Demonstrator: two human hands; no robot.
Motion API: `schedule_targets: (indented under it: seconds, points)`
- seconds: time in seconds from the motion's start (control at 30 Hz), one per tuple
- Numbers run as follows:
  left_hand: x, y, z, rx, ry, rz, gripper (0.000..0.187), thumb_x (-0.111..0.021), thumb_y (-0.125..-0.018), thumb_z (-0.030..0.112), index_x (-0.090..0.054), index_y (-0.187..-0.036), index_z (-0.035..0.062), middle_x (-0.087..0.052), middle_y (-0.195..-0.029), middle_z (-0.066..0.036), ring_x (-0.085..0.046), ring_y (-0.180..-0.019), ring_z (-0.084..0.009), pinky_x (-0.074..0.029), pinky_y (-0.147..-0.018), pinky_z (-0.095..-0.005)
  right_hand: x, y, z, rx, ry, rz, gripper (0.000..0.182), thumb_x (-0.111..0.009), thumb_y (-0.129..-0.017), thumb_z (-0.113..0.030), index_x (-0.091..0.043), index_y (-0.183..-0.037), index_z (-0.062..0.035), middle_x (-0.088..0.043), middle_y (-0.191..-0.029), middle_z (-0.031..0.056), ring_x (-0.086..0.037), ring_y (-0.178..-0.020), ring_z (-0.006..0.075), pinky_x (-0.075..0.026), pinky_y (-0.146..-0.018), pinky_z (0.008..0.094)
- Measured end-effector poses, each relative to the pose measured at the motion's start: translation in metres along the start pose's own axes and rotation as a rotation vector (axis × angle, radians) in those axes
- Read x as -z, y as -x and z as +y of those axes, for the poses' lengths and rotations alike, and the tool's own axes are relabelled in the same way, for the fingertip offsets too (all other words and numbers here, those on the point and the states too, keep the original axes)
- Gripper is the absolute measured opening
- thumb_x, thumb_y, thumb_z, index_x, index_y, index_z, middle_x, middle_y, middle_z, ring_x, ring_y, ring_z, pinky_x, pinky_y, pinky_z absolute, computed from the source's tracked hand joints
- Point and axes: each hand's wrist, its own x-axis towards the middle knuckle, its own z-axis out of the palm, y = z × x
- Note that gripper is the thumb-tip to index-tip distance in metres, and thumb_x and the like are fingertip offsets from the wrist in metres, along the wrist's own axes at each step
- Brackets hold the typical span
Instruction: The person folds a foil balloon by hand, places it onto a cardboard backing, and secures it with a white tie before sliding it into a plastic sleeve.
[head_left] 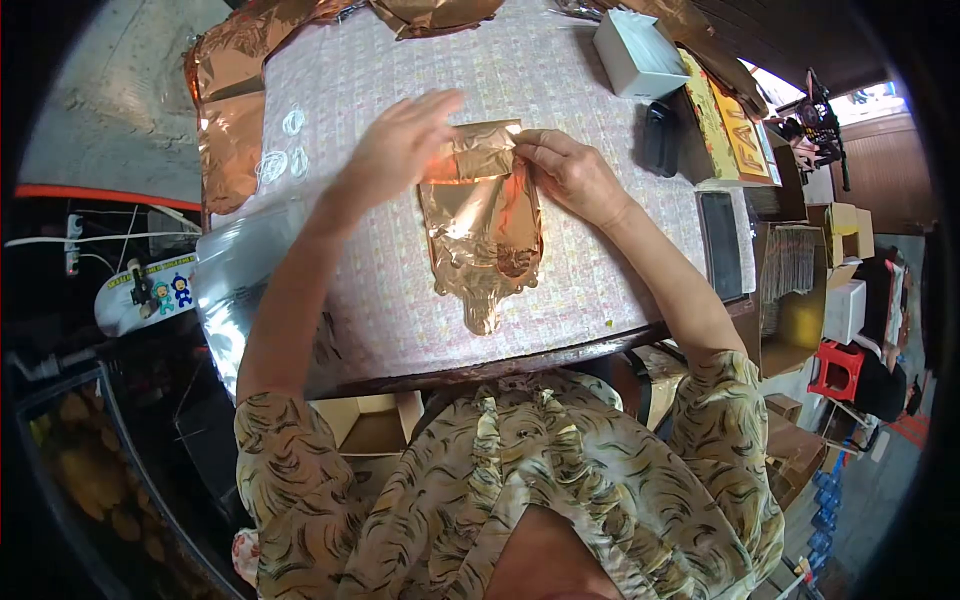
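A flat copper-coloured foil balloon (pixel 470 225) lies on the table in front of me, its far end folded over and a narrow tab pointing toward me. My right hand (pixel 572 172) pinches the far right corner of the folded part between thumb and fingers. Slightly blurred, my left hand (pixel 412 135) is at the far left corner of the foil, fingers stretched out and holding nothing. Orange reflections show on the shiny foil near both hands.
The table (pixel 380 330) has a patterned cover. More copper foil (pixel 235 130) lies along its left and far edges. Coils of white string (pixel 272 165) and clear plastic sleeves (pixel 235 270) are at left. On the right are a white box (pixel 640 65), a black case (pixel 657 138), a yellow box (pixel 725 130) and a phone (pixel 718 243).
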Motion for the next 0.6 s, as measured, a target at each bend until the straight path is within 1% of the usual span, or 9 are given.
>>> schedule_targets:
  seconds: [0.03, 0.1, 0.2, 0.27, 0.33, 0.4, 0.5, 0.53, 0.6]
  points:
    - [-0.008, -0.002, 0.008, 0.003, -0.001, 0.002, 0.043, -0.046, -0.111, 0.027, -0.056, -0.148, 0.0073, -0.055, -0.154, -0.014, -0.048, -0.146, -0.0311, -0.034, -0.123, -0.0474, -0.003, 0.001, 0.000, -0.016, 0.000, 0.011, 0.034, -0.073, -0.085, 0.001, -0.073, -0.119, -0.0018, -0.072, -0.122, 0.0132, -0.073, -0.105, 0.0335, -0.062, -0.089, 0.0390]
    - [-0.023, -0.003, 0.018, -0.077, -0.315, -0.141, 0.063, -0.044, -0.110, 0.049, -0.038, -0.161, 0.0126, -0.035, -0.168, -0.009, -0.029, -0.156, -0.0300, -0.020, -0.128, -0.0514, -0.004, 0.000, 0.000, -0.019, -0.008, 0.019, 0.034, -0.072, -0.085, 0.001, -0.073, -0.119, -0.0020, -0.072, -0.122, 0.0135, -0.072, -0.105, 0.0341, -0.062, -0.089, 0.0392]
    - [-0.031, 0.001, 0.021, -0.047, -0.276, -0.252, 0.069, -0.039, -0.109, 0.055, -0.031, -0.164, 0.0151, -0.023, -0.174, -0.005, -0.019, -0.160, -0.0312, -0.012, -0.129, -0.0561, 0.000, 0.000, 0.000, -0.036, -0.047, 0.027, 0.033, -0.071, -0.086, 0.002, -0.073, -0.118, -0.0018, -0.072, -0.121, 0.0146, -0.072, -0.105, 0.0339, -0.061, -0.090, 0.0390]
    - [-0.034, 0.002, 0.019, -0.059, -0.309, -0.248, 0.070, -0.040, -0.108, 0.055, -0.031, -0.165, 0.0156, -0.024, -0.173, -0.004, -0.020, -0.159, -0.0310, -0.013, -0.129, -0.0558, 0.003, -0.002, -0.001, -0.045, -0.084, 0.025, 0.032, -0.071, -0.086, 0.003, -0.073, -0.117, -0.0014, -0.072, -0.121, 0.0154, -0.073, -0.105, 0.0331, -0.061, -0.090, 0.0387]
    - [-0.035, 0.003, 0.018, -0.061, -0.342, -0.244, 0.070, -0.041, -0.108, 0.056, -0.030, -0.165, 0.0161, -0.024, -0.173, -0.004, -0.020, -0.159, -0.0307, -0.014, -0.129, -0.0555, 0.006, -0.005, -0.003, -0.314, -0.276, 0.110, 0.026, -0.069, -0.090, 0.002, -0.073, -0.116, -0.0004, -0.072, -0.118, 0.0182, -0.073, -0.103, 0.0311, -0.059, -0.089, 0.0378]
    - [-0.036, 0.003, 0.019, -0.074, -0.352, -0.208, 0.074, -0.040, -0.105, 0.062, -0.033, -0.163, 0.0166, -0.030, -0.171, -0.004, -0.025, -0.157, -0.0296, -0.018, -0.129, -0.0539, 0.005, -0.018, 0.003, -0.348, -0.242, 0.164, 0.023, -0.069, -0.095, -0.005, -0.073, -0.117, -0.0003, -0.072, -0.114, 0.0206, -0.074, -0.100, 0.0294, -0.057, -0.087, 0.0378]
    - [-0.038, 0.003, 0.019, -0.071, -0.385, -0.210, 0.074, -0.040, -0.106, 0.062, -0.032, -0.164, 0.0166, -0.030, -0.171, -0.005, -0.025, -0.157, -0.0301, -0.018, -0.129, -0.0540, -0.001, -0.042, 0.015, -0.547, -0.134, -0.012, 0.026, -0.075, -0.094, -0.021, -0.076, -0.110, -0.0005, -0.075, -0.106, 0.0203, -0.074, -0.097, 0.0307, -0.057, -0.085, 0.0391]
    - [-0.038, 0.002, 0.020, -0.074, -0.385, -0.210, 0.074, -0.040, -0.106, 0.062, -0.032, -0.164, 0.0166, -0.030, -0.171, -0.005, -0.025, -0.157, -0.0301, -0.018, -0.129, -0.0540, -0.001, -0.049, 0.016, -0.549, -0.133, -0.010, 0.026, -0.075, -0.094, -0.021, -0.076, -0.110, -0.0005, -0.075, -0.106, 0.0203, -0.074, -0.097, 0.0307, -0.057, -0.085, 0.0391]
    - [-0.037, 0.003, 0.021, -0.081, -0.422, -0.206, 0.078, -0.042, -0.105, 0.064, -0.032, -0.163, 0.0127, -0.030, -0.171, -0.006, -0.024, -0.157, -0.0302, -0.019, -0.128, -0.0533, -0.003, -0.060, 0.018, -0.643, -0.083, -0.123, 0.027, -0.078, -0.089, -0.027, -0.078, -0.100, -0.0023, -0.076, -0.103, 0.0207, -0.073, -0.098, 0.0370, -0.057, -0.088, 0.0439]
